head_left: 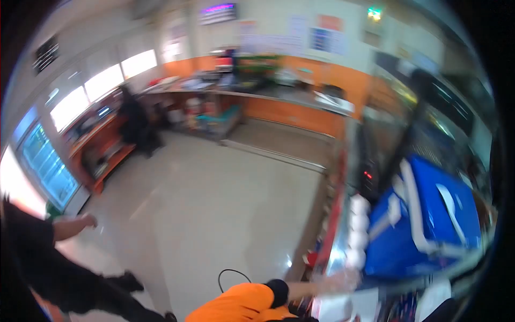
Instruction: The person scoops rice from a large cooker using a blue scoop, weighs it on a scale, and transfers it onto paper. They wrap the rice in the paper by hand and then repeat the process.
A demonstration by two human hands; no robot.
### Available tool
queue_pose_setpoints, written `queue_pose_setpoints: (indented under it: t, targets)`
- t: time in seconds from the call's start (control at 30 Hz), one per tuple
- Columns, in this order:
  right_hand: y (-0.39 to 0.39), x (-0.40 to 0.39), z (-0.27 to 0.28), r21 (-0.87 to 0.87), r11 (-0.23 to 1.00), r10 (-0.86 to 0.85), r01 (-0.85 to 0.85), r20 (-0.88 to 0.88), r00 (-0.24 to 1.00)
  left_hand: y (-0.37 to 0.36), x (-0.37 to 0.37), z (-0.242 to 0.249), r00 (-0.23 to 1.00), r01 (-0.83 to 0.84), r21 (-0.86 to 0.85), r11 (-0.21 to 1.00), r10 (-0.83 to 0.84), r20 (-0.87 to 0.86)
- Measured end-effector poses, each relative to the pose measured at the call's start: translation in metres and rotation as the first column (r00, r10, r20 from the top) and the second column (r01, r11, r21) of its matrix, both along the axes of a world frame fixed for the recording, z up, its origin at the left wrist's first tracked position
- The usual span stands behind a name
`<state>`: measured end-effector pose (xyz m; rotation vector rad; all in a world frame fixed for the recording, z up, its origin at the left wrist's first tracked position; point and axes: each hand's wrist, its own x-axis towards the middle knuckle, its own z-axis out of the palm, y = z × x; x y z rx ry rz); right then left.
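Note:
My left hand (340, 280), blurred by motion, reaches across the bottom of the head view from an orange sleeve (236, 303) with a black cuff. It is over the counter's near edge, just above white papers (346, 307). Its fingers are too smeared to show whether they hold anything. Right beyond the hand is a row of white round things (358, 231), perhaps stacked cups. A large blue box bag (391, 236) with pale trim stands to the right of them. My right hand does not show.
A person in dark clothes (48, 263) is at the left, another dark-clothed figure (137, 121) farther back by an orange desk (115, 166). A glass-door fridge (48, 163) stands at the left wall. A cluttered counter (257, 92) runs along the back. Tiled floor (214, 204) lies between.

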<state>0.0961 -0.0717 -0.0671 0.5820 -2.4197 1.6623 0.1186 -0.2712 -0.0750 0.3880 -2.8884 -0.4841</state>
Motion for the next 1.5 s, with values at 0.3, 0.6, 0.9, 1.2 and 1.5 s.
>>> queue_pose_setpoints:
  t: [0.3, 0.6, 0.9, 1.2, 1.5]
  targets:
    - [0.139, 0.044, 0.123, -0.077, 0.98, -0.197, 0.185, -0.216, 0.956, 0.047, 0.008, 0.057, 0.854, -0.008, 0.228, 0.974, 0.126, -0.504]
    - [0.262, 0.139, 0.013, 0.499, 0.446, -0.841, 0.743, -0.05, 0.539, 0.115, -0.026, 0.059, 0.809, 0.209, 0.238, 0.948, -0.031, -0.588]
    - [0.25, 0.122, 0.02, 0.594, 0.636, -0.767, 0.492, 0.42, 0.485, 0.203, -0.072, 0.035, 0.924, 0.366, 0.698, 0.615, -0.153, -0.35]
    - [0.381, 0.155, 0.118, 0.666, 0.47, -0.841, 0.579, 0.139, 0.523, 0.224, -0.083, 0.017, 0.908, 0.407, 0.694, 0.594, -0.346, -0.236]
    - [0.381, -0.073, 0.352, 0.839, 0.192, -0.421, 0.509, -0.398, 0.815, 0.247, -0.128, 0.062, 0.782, 0.619, 0.563, 0.547, -0.493, -0.382]
